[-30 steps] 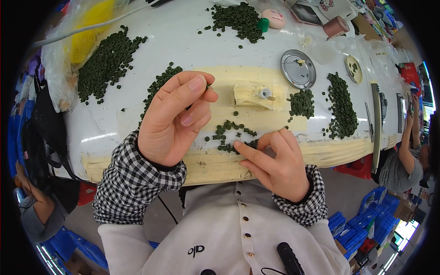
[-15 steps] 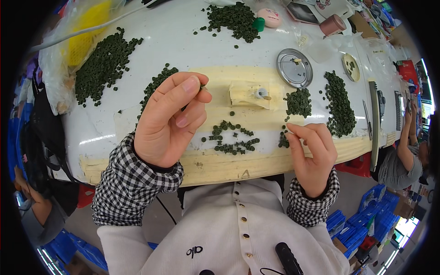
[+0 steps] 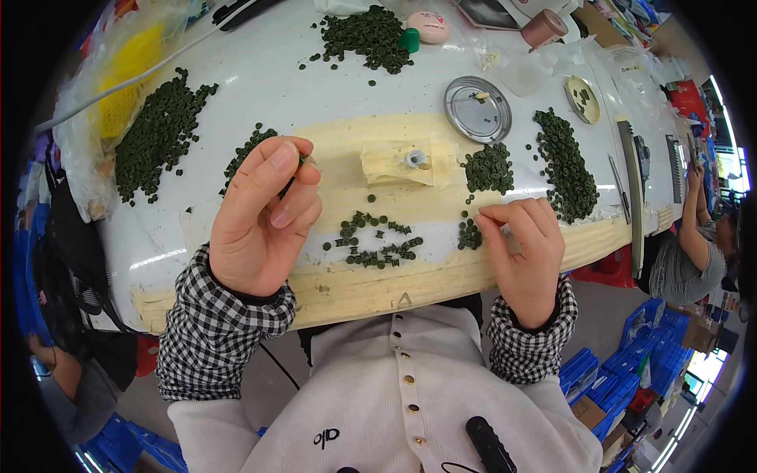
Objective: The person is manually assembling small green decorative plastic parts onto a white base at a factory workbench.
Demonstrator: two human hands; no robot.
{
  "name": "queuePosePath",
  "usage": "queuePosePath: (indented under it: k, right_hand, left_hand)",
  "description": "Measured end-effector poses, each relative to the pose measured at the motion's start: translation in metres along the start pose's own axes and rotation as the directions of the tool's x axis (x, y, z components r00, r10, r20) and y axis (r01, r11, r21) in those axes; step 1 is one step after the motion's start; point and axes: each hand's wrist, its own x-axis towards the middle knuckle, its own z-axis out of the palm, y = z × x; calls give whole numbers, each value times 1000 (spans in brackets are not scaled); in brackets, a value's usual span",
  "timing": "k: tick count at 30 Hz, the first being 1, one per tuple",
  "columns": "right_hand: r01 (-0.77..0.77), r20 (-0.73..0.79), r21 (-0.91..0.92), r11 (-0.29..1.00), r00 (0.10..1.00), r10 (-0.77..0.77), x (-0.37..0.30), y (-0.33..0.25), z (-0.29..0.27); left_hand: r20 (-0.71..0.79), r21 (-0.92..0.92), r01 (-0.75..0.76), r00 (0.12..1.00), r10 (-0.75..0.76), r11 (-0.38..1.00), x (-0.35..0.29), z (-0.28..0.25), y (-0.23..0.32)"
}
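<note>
Checked cuffs ring both wrists, and yellowish tape covers the near edge of the surface, perhaps to protect it. The right hand is low beside a small cluster of dark green pieces, thumb and forefinger tips close together; whether they grasp a piece cannot be told. The left hand is raised, its thumb and forefinger pinching a dark green piece, partly hidden; a fingertip grip suits something so small. Its other fingers curl loosely.

Between the hands, more spool-like pieces form a loose ring, some upright, some on their sides, probably spread thinly so each can be picked out singly.

Beyond, a tape-wrapped block bears a pale tube, apparently taped down for steadiness. A small heap lies right of it, near a round metal dish; a longer heap lies farther right. Another heap is partly behind the left hand. Larger heaps at far left and far back look like supply, set aside to leave working room.
</note>
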Motion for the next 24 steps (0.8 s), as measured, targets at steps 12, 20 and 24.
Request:
queuePosePath:
  k: [12, 20, 24]
  right_hand:
    - [6, 122, -49, 999, 993, 0, 13, -10, 6]
    - [-36, 118, 172, 985, 993, 16, 10, -17, 4]
    - [-45, 97, 227, 973, 995, 23, 6, -23, 10]
  left_hand:
    - [3, -4, -43, 999, 43, 999, -1, 0, 9]
    - [-4, -12, -36, 999, 36, 999, 0, 0, 9]
    - [-4, -15, -44, 999, 43, 999, 0, -1, 8]
